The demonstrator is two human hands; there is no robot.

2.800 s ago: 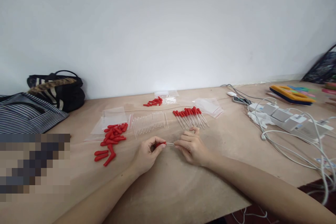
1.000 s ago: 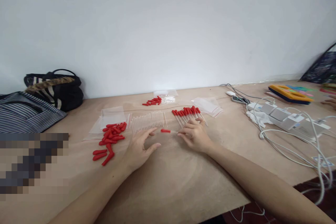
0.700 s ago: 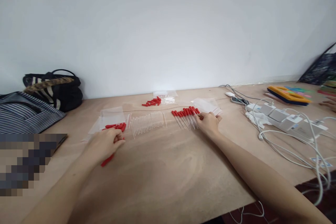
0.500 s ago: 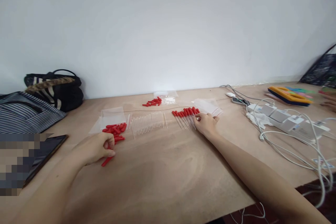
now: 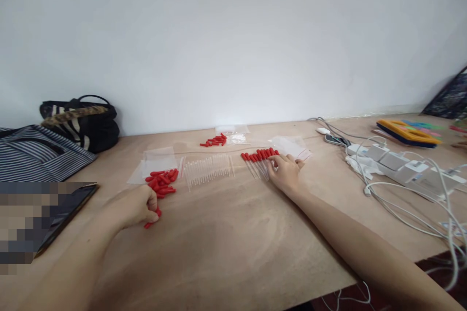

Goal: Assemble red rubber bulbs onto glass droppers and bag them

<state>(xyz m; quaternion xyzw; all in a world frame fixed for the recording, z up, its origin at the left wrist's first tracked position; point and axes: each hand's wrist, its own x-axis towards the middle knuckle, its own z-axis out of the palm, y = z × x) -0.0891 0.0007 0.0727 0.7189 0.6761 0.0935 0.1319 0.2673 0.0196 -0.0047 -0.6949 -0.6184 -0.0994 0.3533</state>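
Observation:
On the left, my left hand [image 5: 136, 206] has thumb and forefinger closed on a red rubber bulb [image 5: 158, 212] lying at the near side of a loose pile of red rubber bulbs [image 5: 162, 180]. To the right of the pile, clear thin tubes [image 5: 209, 171] lie side by side in a row. Farther right are several droppers [image 5: 255, 157], clear tubes with red bulbs on their far ends. My right hand [image 5: 286, 172] is pinched at the right end of that row, on a dropper there; its fingers partly hide the tubes.
More red bulbs [image 5: 215, 140] and short clear pieces [image 5: 237, 138] lie at the back. Plastic bags [image 5: 288, 146] are beside the rows. Chargers [image 5: 408, 170] and white cables [image 5: 390, 204] fill the right; a tablet [image 5: 69, 214] and bags [image 5: 91, 126] stand left. Another person's hand [image 5: 461, 146] shows far right.
My left thumb and forefinger have come down and closed on the red bulb, which was lying more exposed before. My right hand stays at the dropper row. The view has shifted slightly.

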